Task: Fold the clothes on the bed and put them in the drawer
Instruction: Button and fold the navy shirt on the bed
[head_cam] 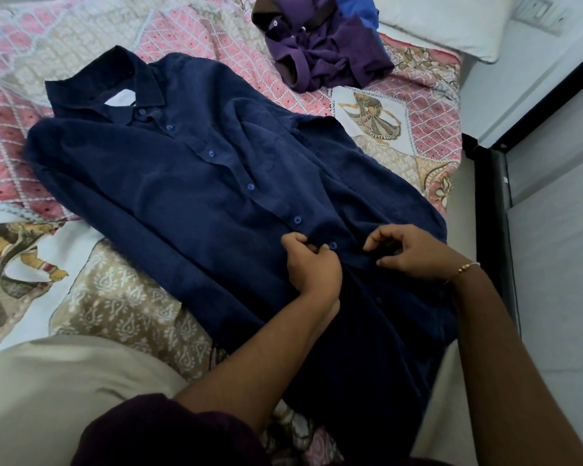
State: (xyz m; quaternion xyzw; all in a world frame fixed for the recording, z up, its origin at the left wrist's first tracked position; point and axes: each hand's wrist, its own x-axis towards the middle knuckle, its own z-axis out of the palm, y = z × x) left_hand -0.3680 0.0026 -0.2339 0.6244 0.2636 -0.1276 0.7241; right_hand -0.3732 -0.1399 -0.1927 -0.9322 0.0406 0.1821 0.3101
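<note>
Currently my left hand (312, 269) pinches the placket beside a blue button (333, 245); right hand (409, 252) hovers, fingers curled, empty. Dark navy button-up shirt (182, 183) on the bed (115, 297) runs lengthwise away from the fingers, collar farthest.

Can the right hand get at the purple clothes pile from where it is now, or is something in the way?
Probably yes: nothing stands between the right hand and the purple clothes pile, only the flat navy shirt, though the pile lies far up the bed.
</note>
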